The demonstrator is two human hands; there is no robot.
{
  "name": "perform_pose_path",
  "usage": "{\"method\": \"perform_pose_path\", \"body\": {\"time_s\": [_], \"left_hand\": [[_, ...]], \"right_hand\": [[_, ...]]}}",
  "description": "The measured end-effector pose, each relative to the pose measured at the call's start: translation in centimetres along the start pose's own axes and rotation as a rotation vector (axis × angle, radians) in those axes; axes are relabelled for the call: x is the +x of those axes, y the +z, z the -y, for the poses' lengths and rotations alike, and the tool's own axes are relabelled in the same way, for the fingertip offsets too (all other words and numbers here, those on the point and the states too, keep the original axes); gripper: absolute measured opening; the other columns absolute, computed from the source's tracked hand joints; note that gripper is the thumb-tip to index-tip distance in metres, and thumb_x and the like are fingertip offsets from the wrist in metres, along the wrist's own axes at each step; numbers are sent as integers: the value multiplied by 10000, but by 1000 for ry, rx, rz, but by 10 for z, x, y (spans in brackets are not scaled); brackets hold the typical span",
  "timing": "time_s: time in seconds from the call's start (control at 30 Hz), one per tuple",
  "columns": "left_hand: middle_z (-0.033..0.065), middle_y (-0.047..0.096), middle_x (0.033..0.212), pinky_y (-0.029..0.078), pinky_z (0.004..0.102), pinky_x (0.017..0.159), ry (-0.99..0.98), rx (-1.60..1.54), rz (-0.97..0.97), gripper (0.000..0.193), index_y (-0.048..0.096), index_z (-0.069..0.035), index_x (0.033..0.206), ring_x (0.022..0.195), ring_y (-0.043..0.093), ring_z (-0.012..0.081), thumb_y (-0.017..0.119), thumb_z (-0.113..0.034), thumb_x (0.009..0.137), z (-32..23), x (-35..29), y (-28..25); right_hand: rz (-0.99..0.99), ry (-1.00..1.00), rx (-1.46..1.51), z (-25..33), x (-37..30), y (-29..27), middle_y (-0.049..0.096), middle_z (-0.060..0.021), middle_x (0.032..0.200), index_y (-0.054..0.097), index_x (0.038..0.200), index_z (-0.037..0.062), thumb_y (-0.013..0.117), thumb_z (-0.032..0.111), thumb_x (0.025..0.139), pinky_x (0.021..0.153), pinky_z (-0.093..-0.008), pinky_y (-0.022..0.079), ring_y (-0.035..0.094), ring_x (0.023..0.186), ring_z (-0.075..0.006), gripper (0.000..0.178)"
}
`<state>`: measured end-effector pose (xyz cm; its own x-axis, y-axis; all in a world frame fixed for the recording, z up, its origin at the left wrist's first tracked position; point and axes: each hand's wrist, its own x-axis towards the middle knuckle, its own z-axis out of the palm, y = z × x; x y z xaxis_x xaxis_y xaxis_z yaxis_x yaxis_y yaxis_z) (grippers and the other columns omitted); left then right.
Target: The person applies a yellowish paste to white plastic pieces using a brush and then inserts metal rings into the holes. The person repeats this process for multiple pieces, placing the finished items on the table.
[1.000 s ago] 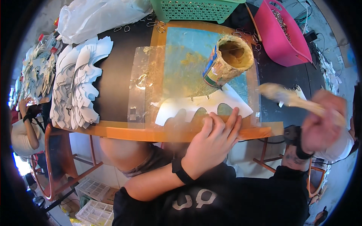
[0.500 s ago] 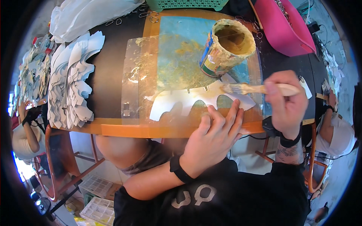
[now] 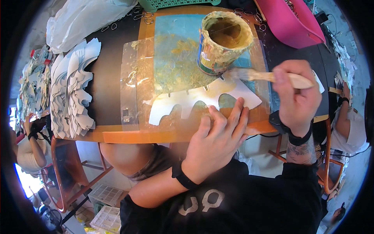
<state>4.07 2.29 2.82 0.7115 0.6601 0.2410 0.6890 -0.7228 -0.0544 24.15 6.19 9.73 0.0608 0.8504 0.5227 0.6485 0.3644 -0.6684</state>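
"Closed round the brush, is it, that right hand?"

"Yes, on its wooden handle, at three o'clock from the white cutout. The left hand lies open toward half past five, fingers spread over the cutout's near edge."

"And the cutout?"

"On the stained clear sheet, with the crusted can just past twelve. I can't tell whether the blurred bristles touch it."

"Which step, then?"

"Spreading yellowish paste, I'd judge. The next stroke calls for steady left fingers and bristles kept off the can."
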Motion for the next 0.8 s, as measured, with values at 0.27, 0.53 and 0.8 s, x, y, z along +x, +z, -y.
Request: {"method": "perform_pose_path", "body": {"time_s": [0.27, 0.53, 0.8], "left_hand": [[-17, 472, 1592, 376, 444, 956, -5, -3, 30, 573, 540, -198, 1472, 1134, 543, 347, 562, -499, 985, 1, 2, -5], [-16, 495, 1570, 375, 448, 960, 7, -13, 10, 556, 551, -204, 1466, 1120, 549, 338, 559, -491, 989, 4, 3, -6], [-3, 501, 1564, 387, 445, 948, -3, -50, -11, 547, 566, -188, 1449, 1116, 545, 331, 556, -489, 992, 5, 2, -4]], "right_hand": [[-61, 39, -48, 4, 0, -10, 639, -24, 758, 671, 962, 11, 703, 60, 966, 576, -246, 448, 586, 664, -60, 59], [131, -36, -141, 7, 5, -20, 643, -82, 751, 638, 931, 11, 701, 50, 954, 572, -289, 472, 621, 612, -163, 77], [198, -25, -75, 12, 6, -17, 659, -93, 806, 670, 905, 4, 699, 39, 939, 621, -293, 486, 638, 676, -157, 57]]}}
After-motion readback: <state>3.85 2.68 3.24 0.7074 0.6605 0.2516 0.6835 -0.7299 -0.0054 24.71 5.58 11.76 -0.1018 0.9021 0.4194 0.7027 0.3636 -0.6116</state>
